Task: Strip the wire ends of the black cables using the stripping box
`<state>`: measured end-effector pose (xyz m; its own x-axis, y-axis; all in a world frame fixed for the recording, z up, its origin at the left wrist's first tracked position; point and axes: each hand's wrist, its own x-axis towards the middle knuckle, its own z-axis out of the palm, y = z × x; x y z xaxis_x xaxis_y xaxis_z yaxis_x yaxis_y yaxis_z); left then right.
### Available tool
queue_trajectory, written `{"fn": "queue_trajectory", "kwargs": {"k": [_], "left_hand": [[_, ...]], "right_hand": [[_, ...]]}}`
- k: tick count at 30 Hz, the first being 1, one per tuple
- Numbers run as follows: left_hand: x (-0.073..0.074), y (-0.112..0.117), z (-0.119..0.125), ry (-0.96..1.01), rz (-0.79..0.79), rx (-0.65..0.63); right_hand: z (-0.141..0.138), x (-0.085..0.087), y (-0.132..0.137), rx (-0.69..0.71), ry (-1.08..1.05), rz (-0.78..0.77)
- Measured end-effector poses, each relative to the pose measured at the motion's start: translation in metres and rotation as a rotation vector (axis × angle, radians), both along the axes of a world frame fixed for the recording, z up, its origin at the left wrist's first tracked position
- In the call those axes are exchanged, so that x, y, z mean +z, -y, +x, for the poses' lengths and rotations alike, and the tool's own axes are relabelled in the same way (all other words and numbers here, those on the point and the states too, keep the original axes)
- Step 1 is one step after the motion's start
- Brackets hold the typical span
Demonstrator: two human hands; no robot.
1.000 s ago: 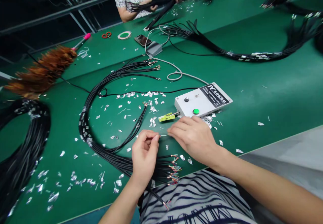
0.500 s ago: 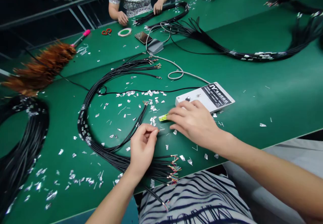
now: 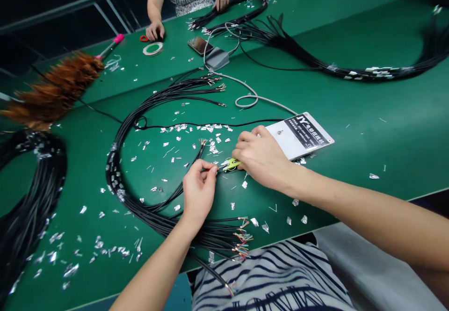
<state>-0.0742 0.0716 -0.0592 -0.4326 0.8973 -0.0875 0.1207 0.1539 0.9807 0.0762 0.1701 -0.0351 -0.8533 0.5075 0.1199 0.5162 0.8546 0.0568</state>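
Wire end [image 3: 217,168], head view: pinched tight in the left hand [image 3: 198,191], thumb and forefinger closed on it, its tip pointing right along the table, and just beside it sits the yellow-green clip [image 3: 230,164] of the white box [image 3: 305,133]. Right hand [image 3: 263,159] lies over the box's near end, fingers curled narrow onto that clip, so it's the nearer hand to it. Black cable bundle [image 3: 115,180] loops off left; foil scraps [image 3: 178,128] lie loose on the green table [image 3: 368,128], no tray in sight

Right hand [image 3: 262,159] gripping yellow clip [image 3: 230,164], left hand [image 3: 198,190] pinched beside it
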Motion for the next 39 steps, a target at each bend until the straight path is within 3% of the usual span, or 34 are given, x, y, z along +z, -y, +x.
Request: {"fn": "queue_trajectory", "kwargs": {"k": [21,26,30,34,39], "left_hand": [[-0.013,-0.005,0.003,-0.032,0.018,-0.013],[-0.014,-0.005,0.002,-0.006,0.027,-0.005],[-0.014,-0.005,0.002,0.008,0.020,-0.003],[-0.012,-0.006,0.001,0.025,0.013,-0.011],[-0.008,0.000,-0.005,-0.006,-0.005,0.003]], "right_hand": [[0.003,0.007,0.007,-0.011,-0.038,-0.008],[0.043,0.014,0.013,-0.071,-0.410,-0.044],[0.079,0.002,0.033,-0.231,-0.761,-0.007],[0.085,-0.016,0.049,-0.235,-0.758,0.032],[0.080,-0.026,0.047,-0.284,-0.763,0.111]]}}
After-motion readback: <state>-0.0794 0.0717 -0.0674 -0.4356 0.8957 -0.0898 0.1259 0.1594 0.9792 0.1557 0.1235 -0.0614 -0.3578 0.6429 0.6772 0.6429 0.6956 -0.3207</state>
